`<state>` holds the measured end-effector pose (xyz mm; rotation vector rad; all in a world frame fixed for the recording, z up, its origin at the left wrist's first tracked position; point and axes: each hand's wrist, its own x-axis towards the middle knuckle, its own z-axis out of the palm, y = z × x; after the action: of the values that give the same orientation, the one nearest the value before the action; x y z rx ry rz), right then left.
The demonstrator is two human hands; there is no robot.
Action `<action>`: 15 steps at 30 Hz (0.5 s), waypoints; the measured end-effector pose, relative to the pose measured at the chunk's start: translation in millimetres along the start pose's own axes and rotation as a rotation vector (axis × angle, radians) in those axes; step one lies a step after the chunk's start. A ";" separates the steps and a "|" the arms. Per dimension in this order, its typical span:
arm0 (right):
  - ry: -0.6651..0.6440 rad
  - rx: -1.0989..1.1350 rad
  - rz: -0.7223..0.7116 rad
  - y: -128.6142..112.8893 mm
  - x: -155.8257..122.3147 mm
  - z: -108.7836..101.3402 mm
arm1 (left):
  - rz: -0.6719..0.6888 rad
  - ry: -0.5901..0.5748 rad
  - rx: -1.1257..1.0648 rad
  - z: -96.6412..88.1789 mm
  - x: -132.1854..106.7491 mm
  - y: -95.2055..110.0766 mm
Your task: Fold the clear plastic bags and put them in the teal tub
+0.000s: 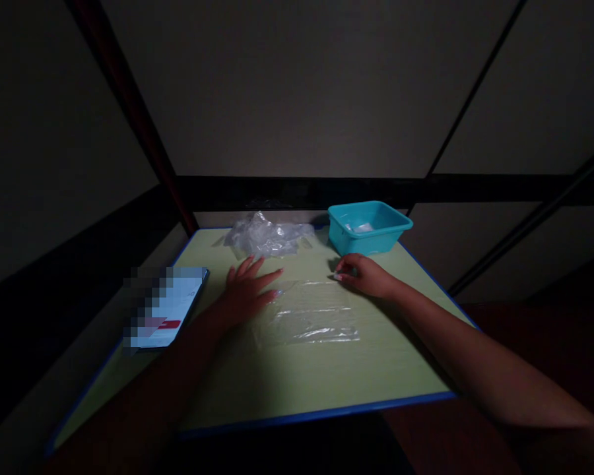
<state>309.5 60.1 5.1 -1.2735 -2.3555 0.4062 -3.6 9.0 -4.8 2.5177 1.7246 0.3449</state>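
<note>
A clear plastic bag (317,316) lies flat on the table, its creases catching the light. My left hand (247,287) is spread over the bag's upper left side, fingers apart, the thumb at its edge. Just beyond the bag's upper right corner, my right hand (363,274) has thumb and fingers drawn together in a pinch. Something small and whitish shows at those fingertips, too small to name. Behind my left hand sits a crumpled heap of clear plastic bags (267,237).
A turquoise plastic basket (369,241) with something whitish inside stands at the back right. On the left lies a tablet or large phone (171,307) with a lit screen, partly blurred out. The pale yellow-green table (327,382) has a blue edge; dark panels rise behind it.
</note>
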 end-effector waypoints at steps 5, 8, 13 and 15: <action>-0.041 0.050 0.014 0.1 -1.4 6.7 | 0.002 -0.106 0.026 -5.2 -1.4 0.2; -0.048 0.038 -0.002 -2.5 -1.6 10.2 | 0.002 -0.145 0.038 -5.7 -2.4 -0.7; -0.037 0.055 -0.009 -5.8 -1.5 13.3 | 0.020 -0.154 0.049 -4.5 -3.7 -3.5; -0.036 0.072 -0.003 -6.0 -1.7 13.8 | 0.025 -0.159 0.043 -5.0 -4.4 -4.8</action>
<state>299.1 54.7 -4.5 -1.2397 -2.3495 0.5127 -10.6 6.3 -1.4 2.5203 1.6598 0.1064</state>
